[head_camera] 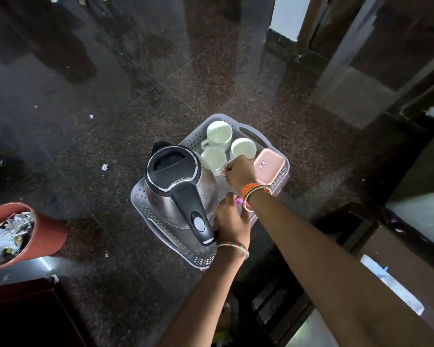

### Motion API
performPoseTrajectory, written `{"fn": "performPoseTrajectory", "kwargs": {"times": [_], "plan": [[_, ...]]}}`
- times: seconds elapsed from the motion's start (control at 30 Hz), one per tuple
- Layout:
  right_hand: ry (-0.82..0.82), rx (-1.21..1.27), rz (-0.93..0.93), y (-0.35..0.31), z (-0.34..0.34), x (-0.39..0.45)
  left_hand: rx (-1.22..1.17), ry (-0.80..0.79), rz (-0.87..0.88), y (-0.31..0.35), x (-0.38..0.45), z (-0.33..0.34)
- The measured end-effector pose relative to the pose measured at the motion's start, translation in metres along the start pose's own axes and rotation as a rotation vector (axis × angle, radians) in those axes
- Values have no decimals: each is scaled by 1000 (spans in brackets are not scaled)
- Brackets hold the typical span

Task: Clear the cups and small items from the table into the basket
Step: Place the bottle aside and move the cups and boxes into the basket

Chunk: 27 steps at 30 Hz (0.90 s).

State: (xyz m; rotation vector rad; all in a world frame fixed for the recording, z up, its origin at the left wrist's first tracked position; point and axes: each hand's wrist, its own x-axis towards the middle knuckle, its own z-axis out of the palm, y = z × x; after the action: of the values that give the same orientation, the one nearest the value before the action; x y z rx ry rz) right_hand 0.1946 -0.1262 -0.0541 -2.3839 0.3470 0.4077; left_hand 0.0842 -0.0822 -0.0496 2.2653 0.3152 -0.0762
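A translucent white perforated basket [145, 196] stands on the dark floor. It holds a steel kettle [178, 181] with a black lid and handle, three white cups and a pink lidded box [269, 166]. My right hand [239, 172] pinches the handle of the nearest cup [213, 159], which stands beside the kettle. The other two cups [219, 132] [243, 147] stand behind it. My left hand [232, 221] is low in the basket to the right of the kettle handle, fingers curled on a small pink item [238, 202] that is mostly hidden.
A brown bin [48, 231] full of crumpled rubbish stands at the left. Scraps of paper [104, 167] lie on the speckled floor. Dark wooden furniture [398, 259] runs along the right, and a dark cabinet corner [23, 309] sits at the lower left.
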Motion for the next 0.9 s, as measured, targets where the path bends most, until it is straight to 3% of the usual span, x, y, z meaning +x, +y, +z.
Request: {"fn": "performPoseTrajectory", "kwargs": {"times": [0.13,0.23,0.43,0.57,0.8,0.9], "plan": [[-77,-160,-128,-3,-19,-13,-1,32,26,0,1,1],[-24,-209,-280,2,-46,-29,-42,85,21,1,1,1],[-356,-305,-352,33,-69,-68,-79,107,-13,-1,5,4],[-282,-159,-327,42,-58,-72,-45,105,73,-8,6,7],[-154,73,-240,48,-41,-59,-272,228,127,-12,11,11],[1,-94,-291,45,-23,-57,-305,224,84,-14,9,15]]}}
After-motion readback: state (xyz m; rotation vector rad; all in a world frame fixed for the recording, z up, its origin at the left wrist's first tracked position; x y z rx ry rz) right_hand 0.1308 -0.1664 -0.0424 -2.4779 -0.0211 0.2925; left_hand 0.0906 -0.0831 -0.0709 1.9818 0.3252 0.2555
